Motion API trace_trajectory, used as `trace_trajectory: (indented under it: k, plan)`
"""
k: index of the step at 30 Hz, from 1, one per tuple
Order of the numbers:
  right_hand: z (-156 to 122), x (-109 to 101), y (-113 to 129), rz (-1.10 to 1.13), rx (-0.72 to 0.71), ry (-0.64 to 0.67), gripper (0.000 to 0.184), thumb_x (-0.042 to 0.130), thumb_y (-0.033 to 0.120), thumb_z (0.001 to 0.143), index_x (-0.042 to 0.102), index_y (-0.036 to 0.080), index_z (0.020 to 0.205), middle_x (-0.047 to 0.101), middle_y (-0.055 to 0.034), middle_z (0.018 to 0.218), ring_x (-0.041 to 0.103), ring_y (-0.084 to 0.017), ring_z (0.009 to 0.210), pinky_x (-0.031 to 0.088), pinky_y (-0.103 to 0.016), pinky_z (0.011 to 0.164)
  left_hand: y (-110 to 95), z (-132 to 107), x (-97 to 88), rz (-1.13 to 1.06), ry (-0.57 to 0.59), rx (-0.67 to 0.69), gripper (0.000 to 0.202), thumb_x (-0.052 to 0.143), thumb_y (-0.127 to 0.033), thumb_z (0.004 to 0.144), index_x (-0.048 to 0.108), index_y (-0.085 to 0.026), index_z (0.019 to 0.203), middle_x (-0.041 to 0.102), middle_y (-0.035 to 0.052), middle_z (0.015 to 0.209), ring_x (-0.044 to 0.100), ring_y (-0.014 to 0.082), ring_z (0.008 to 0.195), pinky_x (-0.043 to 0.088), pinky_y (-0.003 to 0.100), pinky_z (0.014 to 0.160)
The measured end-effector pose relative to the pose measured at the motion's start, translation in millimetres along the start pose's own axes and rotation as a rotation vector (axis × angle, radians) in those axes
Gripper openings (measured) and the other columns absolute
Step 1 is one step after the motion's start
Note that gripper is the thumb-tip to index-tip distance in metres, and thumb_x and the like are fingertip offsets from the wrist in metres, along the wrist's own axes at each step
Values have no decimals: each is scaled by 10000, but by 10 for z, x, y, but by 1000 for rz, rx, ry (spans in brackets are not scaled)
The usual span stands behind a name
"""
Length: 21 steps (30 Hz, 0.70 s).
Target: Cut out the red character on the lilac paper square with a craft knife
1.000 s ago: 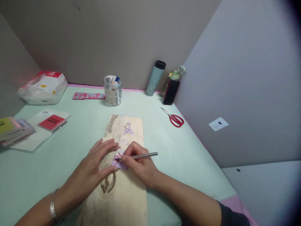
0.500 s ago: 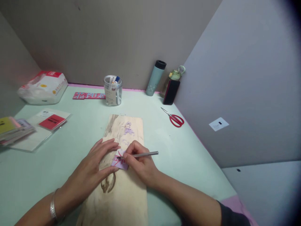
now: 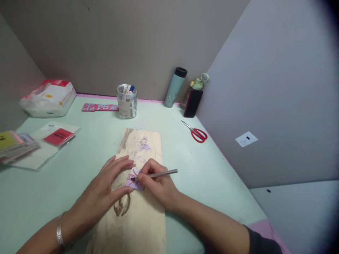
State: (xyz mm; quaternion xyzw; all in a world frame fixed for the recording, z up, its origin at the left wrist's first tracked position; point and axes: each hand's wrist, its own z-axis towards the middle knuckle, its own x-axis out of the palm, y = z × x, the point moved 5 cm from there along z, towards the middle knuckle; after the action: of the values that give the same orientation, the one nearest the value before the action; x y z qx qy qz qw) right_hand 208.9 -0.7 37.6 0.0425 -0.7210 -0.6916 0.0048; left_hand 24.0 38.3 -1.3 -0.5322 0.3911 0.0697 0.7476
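Note:
A small purple block (image 3: 137, 184) with pinkish-red character lines lies flat on a wooden board (image 3: 148, 225). My left hand (image 3: 109, 180) rests on the board, its thumb at the block's lower edge and a fingertip at the upper edge, steadying the block between them. In a pen grip, my right hand (image 3: 159, 183) holds a slim silver craft knife (image 3: 166, 172). Its dark tip touches the left part of the block's face; my right fingers cover the block's right side. Purple shavings (image 3: 145, 145) are scattered on the board above the block.
Red-handled scissors (image 3: 198, 135) lie to the right. Behind stand a clear jar (image 3: 127, 107) of tubes, a teal flask (image 3: 176, 88), a green-lidded bottle (image 3: 197, 83) and a phone (image 3: 193, 103). Carved red blocks (image 3: 100, 107), a tissue pack (image 3: 50, 98) and coloured packets (image 3: 58, 136) are leftward.
The knife tip has shifted slightly left and down across the block, and its handle has moved a little with it. My left hand stays where it was.

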Motion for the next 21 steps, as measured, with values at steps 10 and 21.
trace_trajectory:
  k: [10,21]
  plan:
    - [11,-35,-35,24,-14,-55,278,704,386,885,522,217,761,511,44,660,442,-128,617,347,-279,616,2,-15,-19,13,-10,39,584,663,-622,913,562,-366,1428,543,56,1571,318,375,1567,375,669,1207]
    - [7,-19,-11,-27,-36,-49,226,671,322,885,517,219,756,489,50,647,423,-125,603,330,-275,596,1,-9,-22,29,2,48,591,659,-600,924,543,-358,1450,532,52,1582,306,366,1572,352,660,1223]
